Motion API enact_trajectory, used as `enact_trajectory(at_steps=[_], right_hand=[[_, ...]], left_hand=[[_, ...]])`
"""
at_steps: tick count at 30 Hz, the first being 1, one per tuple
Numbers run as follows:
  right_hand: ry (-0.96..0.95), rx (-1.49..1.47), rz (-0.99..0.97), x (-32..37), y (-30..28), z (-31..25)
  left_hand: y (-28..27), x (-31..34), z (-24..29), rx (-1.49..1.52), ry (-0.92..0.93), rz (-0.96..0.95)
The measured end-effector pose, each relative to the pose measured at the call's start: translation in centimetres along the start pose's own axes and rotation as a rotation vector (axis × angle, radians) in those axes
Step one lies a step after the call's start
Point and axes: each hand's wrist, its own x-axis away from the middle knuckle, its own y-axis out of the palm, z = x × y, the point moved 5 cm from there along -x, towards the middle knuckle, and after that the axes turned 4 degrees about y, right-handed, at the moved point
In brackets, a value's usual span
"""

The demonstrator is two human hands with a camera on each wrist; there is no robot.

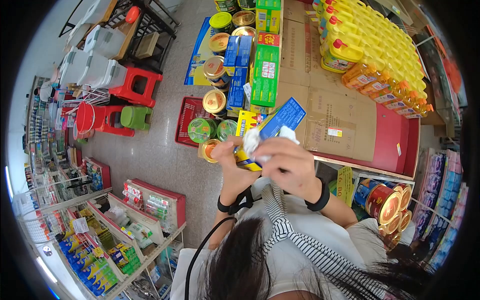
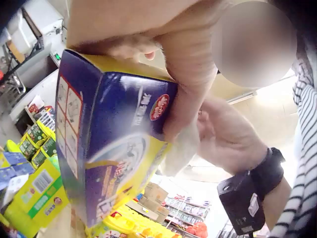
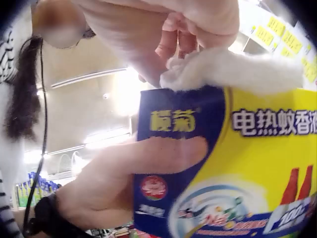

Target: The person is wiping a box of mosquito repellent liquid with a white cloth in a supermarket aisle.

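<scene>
Left hand (image 1: 237,169) has a grip on a blue-and-yellow printed cardboard box (image 3: 262,163), thumb lying flat across its front. Right hand (image 1: 290,162) is pinching a wad of soft white cloth (image 3: 233,72) right up against one edge of the same box. The box is up in the air, tilted, in front of the person's chest, just off the near left corner of the table.

That table (image 1: 320,125) is a low display thing, covered in flattened brown cardboard, with a red surface showing at the near and right edges. Far right on it there's a big block of yellow plastic jugs with red caps (image 1: 342,52), plus a row of orange see-through bottles (image 1: 382,82) just beside them. Along its left side you've got stacked green-and-yellow cartons (image 1: 265,75), blue cartons (image 1: 236,92) and round gold-lidded tubs (image 1: 215,67).

Room looks like a shop: speckled grey floor (image 1: 165,165), red plastic basket (image 1: 187,112) down by the tubs, red plastic stools (image 1: 140,85) and a small green stool (image 1: 134,118) over on the left, packed white shelving (image 1: 150,235) near left, ceiling tube lights (image 3: 89,77) overhead.
</scene>
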Motion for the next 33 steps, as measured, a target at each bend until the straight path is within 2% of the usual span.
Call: enact_trajectory(at_steps=[1, 3, 4, 5, 7, 8, 9, 11, 12, 14, 15, 17, 18, 20, 21, 23, 24, 26, 27, 29, 30, 31, 33], right_hand=[[-0.039, -0.008, -0.030, 0.2, 0.4, -0.7], [-0.039, -0.069, -0.069, 0.5, -0.1, -0.3], [-0.040, -0.130, -0.117, 0.7, -0.4, 0.0], [-0.040, -0.103, -0.122, 0.4, -1.2, 0.8], [0.029, 0.109, 0.004, 0.0, -3.0, 3.0], [0.176, 0.093, 0.083, 0.0, -3.9, 4.8], [0.322, 0.077, 0.162, 0.2, -4.6, 6.3], [0.366, 0.079, 0.215, 0.1, -5.0, 6.7], [0.295, 0.106, 0.207, 0.0, -4.5, 5.9], [0.125, 0.089, 0.129, -0.3, -2.5, 3.5], [0.058, 0.038, 0.029, -0.4, -1.5, 1.8], [-0.109, 0.019, -0.070, 0.2, 0.3, -0.9], [-0.108, 0.018, -0.067, 0.2, 0.0, -0.9], [-0.088, -0.115, -0.167, 0.5, -0.4, -0.5], [-0.101, -0.071, -0.149, 0.5, -1.1, 0.6], [-0.022, 0.078, -0.033, 0.5, -2.9, 3.2], [-0.022, 0.080, -0.035, 0.4, -3.2, 3.7], [0.353, 0.051, 0.136, 0.7, -4.5, 6.1], [0.354, 0.054, 0.136, 0.7, -4.3, 6.1], [0.159, 0.177, 0.240, 0.1, -3.8, 4.9], [0.078, 0.197, 0.232, -0.1, -3.1, 4.0], [0.080, 0.200, 0.236, -0.2, -2.7, 3.3], [-0.027, 0.008, 0.047, -0.6, -1.3, 1.4]], left_hand=[[-0.3, 0.0, 0.4, 0.000, 0.001, -0.005], [-0.9, -0.2, 0.8, -0.416, -0.077, -0.146], [-0.6, 0.0, -0.1, 0.104, 0.026, 0.024], [-0.8, 0.0, -0.1, 0.103, 0.026, 0.021], [-1.4, -0.3, 0.4, -0.196, 0.010, 0.006], [-1.7, -0.8, 1.8, -0.369, 0.065, -0.012], [-1.9, -0.6, 1.5, -0.367, 0.067, -0.012], [-1.7, 0.1, 0.2, -0.266, 0.041, -0.084], [-1.5, 0.0, 0.0, -0.269, 0.040, -0.083], [-1.0, -0.2, -0.1, -0.019, 0.080, -0.072], [-1.1, -0.1, 0.0, -0.020, 0.078, -0.075], [-1.3, 0.4, -0.5, -0.163, -0.062, -0.077], [-1.1, 0.4, -0.7, 0.054, -0.092, -0.006], [-1.3, 0.3, -0.7, -0.035, -0.032, -0.050], [-1.4, 0.3, -0.5, -0.124, 0.027, -0.086], [-1.7, 0.2, -0.6, -0.091, -0.013, -0.063], [-1.9, 0.1, -0.8, -0.056, -0.052, -0.043], [-2.1, 0.1, -1.1, 0.014, -0.127, -0.013], [-2.1, 0.2, -1.2, 0.016, -0.128, -0.013], [-2.5, 0.3, -1.9, -0.075, -0.220, 0.019], [-2.3, 0.2, -1.8, 0.102, -0.248, 0.075], [-2.3, -0.2, -1.5, 0.105, -0.247, 0.071], [-2.3, -0.6, -1.4, 0.294, -0.359, 0.144]])
